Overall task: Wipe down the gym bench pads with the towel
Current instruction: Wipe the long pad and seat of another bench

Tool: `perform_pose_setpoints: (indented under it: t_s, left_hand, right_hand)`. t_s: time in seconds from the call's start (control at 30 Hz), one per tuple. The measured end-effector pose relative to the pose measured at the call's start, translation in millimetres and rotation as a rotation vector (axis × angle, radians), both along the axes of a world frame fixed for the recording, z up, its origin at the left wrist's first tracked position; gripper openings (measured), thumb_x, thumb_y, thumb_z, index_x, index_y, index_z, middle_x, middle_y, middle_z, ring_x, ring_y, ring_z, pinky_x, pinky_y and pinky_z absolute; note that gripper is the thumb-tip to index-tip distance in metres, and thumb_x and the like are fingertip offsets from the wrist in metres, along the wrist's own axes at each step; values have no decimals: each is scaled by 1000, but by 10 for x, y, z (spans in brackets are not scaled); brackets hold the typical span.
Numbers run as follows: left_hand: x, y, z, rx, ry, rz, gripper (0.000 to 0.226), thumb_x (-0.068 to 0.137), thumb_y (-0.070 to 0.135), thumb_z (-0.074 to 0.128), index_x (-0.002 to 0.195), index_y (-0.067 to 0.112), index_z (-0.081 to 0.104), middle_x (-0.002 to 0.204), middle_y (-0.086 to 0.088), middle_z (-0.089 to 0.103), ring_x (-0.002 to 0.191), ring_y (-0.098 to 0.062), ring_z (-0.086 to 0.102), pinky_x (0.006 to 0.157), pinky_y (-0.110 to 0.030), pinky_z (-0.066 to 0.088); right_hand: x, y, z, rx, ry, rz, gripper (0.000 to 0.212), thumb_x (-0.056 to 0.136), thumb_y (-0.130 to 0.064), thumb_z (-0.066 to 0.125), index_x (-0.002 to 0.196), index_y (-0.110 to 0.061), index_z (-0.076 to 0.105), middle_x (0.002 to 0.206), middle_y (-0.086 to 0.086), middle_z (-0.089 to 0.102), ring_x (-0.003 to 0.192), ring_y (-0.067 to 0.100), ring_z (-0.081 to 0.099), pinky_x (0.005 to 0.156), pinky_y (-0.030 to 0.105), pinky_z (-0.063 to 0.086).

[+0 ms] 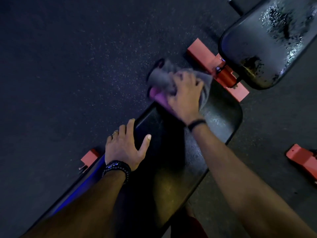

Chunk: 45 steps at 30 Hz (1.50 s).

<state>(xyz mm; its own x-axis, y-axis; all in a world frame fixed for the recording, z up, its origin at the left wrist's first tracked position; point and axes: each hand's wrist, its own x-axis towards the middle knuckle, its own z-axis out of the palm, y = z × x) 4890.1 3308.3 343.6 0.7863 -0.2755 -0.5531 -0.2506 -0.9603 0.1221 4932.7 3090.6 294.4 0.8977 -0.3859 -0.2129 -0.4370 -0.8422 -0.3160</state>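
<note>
A long black bench pad (171,160) runs diagonally from the lower left to the middle of the view. My right hand (186,95) grips a crumpled grey and purple towel (163,79) at the pad's far end, and the towel hangs past the pad's edge, blurred. Wet sheen shows on the pad beside that hand. My left hand (126,148) rests flat on the pad's left edge, fingers spread and thumb lying on the surface. A second black pad (253,42) at the upper right is speckled with droplets and worn patches.
Red steel frame parts show between the two pads (211,64), at the right edge (301,160) and by the left side of the bench (90,158). Dark speckled rubber floor (68,66) surrounds the benches.
</note>
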Motion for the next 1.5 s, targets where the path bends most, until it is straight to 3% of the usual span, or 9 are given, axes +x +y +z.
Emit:
perform_pose_setpoints:
  t_s: [0.17, 0.33, 0.43, 0.57, 0.7, 0.83, 0.97, 1.13, 1.5]
  left_hand:
    - [14, 11, -3, -7, 39, 5, 80, 85, 74, 17, 145, 22, 20, 129, -8, 52, 112, -27, 56, 95, -45, 46]
    - [22, 22, -6, -3, 43, 1, 81, 84, 75, 15, 146, 22, 20, 131, -7, 52, 114, -28, 55, 97, -45, 45]
    - [36, 42, -23, -18, 74, 5, 82, 83, 75, 14, 146, 23, 17, 134, -7, 49, 117, -27, 54, 99, -46, 44]
    - [55, 2, 22, 10, 73, -2, 88, 81, 74, 12, 146, 17, 25, 134, -9, 49, 117, -28, 53, 99, -44, 43]
    - [63, 16, -10, -7, 103, 17, 84, 82, 75, 14, 146, 21, 20, 135, -6, 47, 119, -26, 52, 102, -44, 42]
    - [48, 32, -11, -26, 106, 18, 80, 84, 76, 14, 146, 24, 16, 134, -4, 47, 118, -24, 52, 102, -45, 42]
    - [53, 20, 3, -7, 98, 9, 82, 84, 74, 12, 146, 22, 19, 133, -5, 48, 116, -25, 53, 99, -44, 43]
    - [59, 2, 19, -2, 104, 15, 82, 83, 75, 14, 145, 22, 21, 132, -6, 49, 115, -26, 54, 99, -43, 43]
    - [41, 30, -12, -16, 80, 27, 82, 83, 76, 14, 145, 22, 22, 130, -5, 51, 114, -26, 55, 98, -43, 43]
  right_hand:
    - [-1271, 22, 261, 85, -110, 63, 56, 73, -40, 61, 127, -24, 56, 131, 9, 53, 128, 30, 45, 107, 54, 31]
    - [-136, -404, -52, -55, 68, -410, 68, 78, -51, 44, 139, -21, 49, 134, 12, 50, 127, 35, 44, 107, 51, 31]
    - [514, -111, -81, -121, 143, -122, 71, 77, -74, 46, 129, -26, 56, 125, 8, 56, 119, 32, 49, 100, 50, 34]
    - [124, 637, 115, 23, 25, 444, 48, 72, -57, 57, 111, -30, 67, 112, 1, 63, 109, 26, 54, 96, 46, 34]
    - [312, 92, -16, -26, 31, 400, 76, 77, -81, 30, 108, -23, 69, 106, 5, 68, 100, 26, 61, 93, 44, 35]
    - [941, -692, -276, 43, 300, -73, 58, 81, -64, 55, 112, -17, 66, 114, 13, 69, 106, 34, 64, 94, 42, 44]
    - [682, -239, -141, -73, 237, 206, 62, 73, -69, 52, 110, -22, 68, 112, 7, 67, 106, 30, 60, 93, 43, 39]
    - [25, -59, 55, 208, -173, 447, 48, 78, -52, 67, 114, -20, 67, 111, 2, 67, 104, 25, 60, 94, 44, 37]
    - [-427, -1394, -309, 292, 30, -539, 63, 84, -55, 68, 115, -1, 60, 109, 21, 63, 106, 37, 59, 86, 41, 43]
